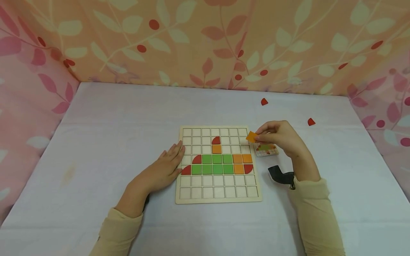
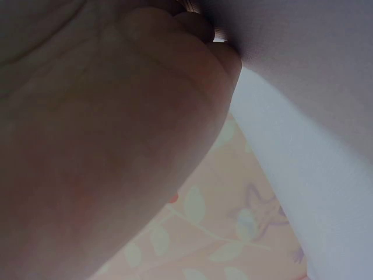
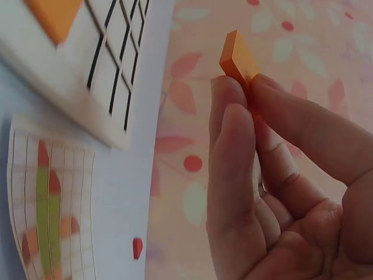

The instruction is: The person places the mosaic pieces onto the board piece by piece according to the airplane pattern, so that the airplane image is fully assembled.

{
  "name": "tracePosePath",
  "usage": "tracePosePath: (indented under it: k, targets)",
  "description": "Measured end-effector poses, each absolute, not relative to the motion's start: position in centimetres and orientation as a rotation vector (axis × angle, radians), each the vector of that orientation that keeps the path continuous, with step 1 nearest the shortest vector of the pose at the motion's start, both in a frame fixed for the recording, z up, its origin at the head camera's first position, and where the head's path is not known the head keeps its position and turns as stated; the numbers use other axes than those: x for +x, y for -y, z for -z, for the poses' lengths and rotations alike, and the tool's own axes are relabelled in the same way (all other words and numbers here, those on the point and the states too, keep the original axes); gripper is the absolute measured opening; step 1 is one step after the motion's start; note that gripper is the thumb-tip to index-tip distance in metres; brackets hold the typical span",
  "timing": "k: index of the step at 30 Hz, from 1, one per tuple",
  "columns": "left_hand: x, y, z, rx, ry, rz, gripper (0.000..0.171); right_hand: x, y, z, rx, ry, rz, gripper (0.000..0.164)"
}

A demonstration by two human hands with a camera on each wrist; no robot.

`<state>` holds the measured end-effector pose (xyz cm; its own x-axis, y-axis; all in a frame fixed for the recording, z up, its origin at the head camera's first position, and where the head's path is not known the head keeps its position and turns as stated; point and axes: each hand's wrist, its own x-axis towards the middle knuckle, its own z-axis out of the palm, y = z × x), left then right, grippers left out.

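Note:
A pale wooden grid board (image 1: 219,192) lies on the table. Set in its cells are green squares (image 1: 217,164), orange squares (image 1: 237,164) and red quarter-round pieces (image 1: 186,170). Along the board's left edge rests my left hand (image 1: 162,171), fingers extended, fingertips at the rim. In the left wrist view its palm (image 2: 111,134) fills much of the picture. Between thumb and fingertips, my right hand (image 1: 278,137) pinches an orange square tile (image 1: 251,137) over the board's upper right edge. The right wrist view shows this tile (image 3: 238,55) raised and tilted, its thin side visible.
Beside the board's right edge, partly under my right hand, lies a small pattern card (image 1: 267,153). Two loose red pieces, one farther back (image 1: 264,101) and one to the right (image 1: 311,122), lie on the white table. Flower-patterned cloth (image 1: 217,46) walls the back and sides.

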<state>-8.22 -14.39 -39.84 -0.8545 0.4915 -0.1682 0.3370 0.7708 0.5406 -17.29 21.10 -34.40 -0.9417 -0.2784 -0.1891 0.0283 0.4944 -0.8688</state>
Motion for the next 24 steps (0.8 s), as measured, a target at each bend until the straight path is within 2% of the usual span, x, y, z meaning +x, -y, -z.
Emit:
tracePosePath:
  k: [24]
  targets:
    - [-8.2, 14.4, 39.9, 0.629, -2.656, -0.727, 0.062, -14.8, -15.1, 35.7, -0.434, -2.086, 1.283, 0.011]
